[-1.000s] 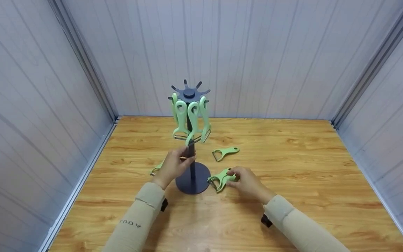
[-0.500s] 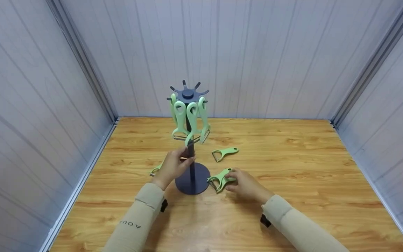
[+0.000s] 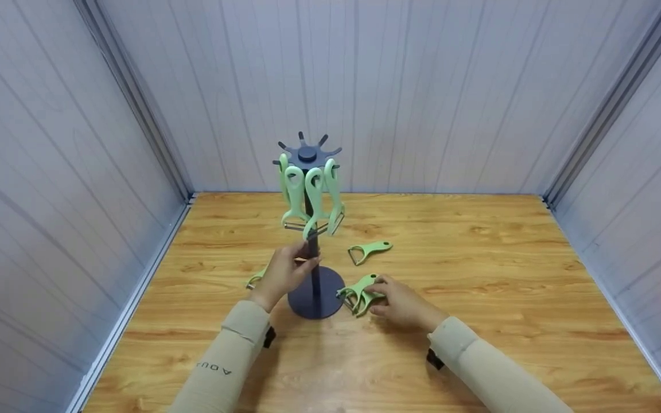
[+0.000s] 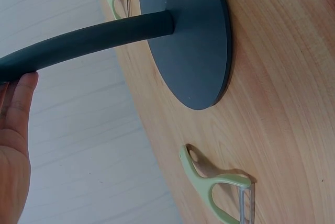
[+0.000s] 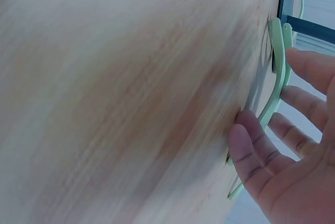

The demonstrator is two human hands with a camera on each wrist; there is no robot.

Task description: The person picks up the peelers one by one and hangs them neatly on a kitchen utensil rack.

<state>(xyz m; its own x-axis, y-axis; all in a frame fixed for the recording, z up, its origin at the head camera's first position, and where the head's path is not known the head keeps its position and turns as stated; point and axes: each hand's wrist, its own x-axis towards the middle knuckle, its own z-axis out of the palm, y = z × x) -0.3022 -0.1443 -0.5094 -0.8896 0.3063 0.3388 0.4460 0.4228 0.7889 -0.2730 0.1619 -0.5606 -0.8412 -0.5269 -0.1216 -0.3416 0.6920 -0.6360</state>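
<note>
A dark rotating stand (image 3: 307, 154) bears several light green peelers (image 3: 315, 201) hung by their handles from its hooks. My left hand (image 3: 283, 272) grips the stand's pole (image 4: 104, 40) below them, thumb in front. Right of the round base (image 3: 316, 292), two green peelers (image 3: 359, 289) lie overlapping on the table. My right hand (image 3: 402, 301) is at their handles. In the right wrist view its fingers (image 5: 303, 103) are spread and loosely bent, with fingertips against the upper peeler (image 5: 277, 72); the thumb side is close to the tabletop.
Another green peeler (image 3: 372, 249) lies on the wooden table (image 3: 479, 258) behind the pair. One more peeler (image 4: 207, 182) lies left of the base, partly hidden by my left hand in the head view. Pale panel walls (image 3: 393, 97) enclose the table at the back and sides.
My right hand's fingers have loosened from the peeler handles and shifted slightly left. The upper peeler has slid a little left over the other. My left hand stays on the pole.
</note>
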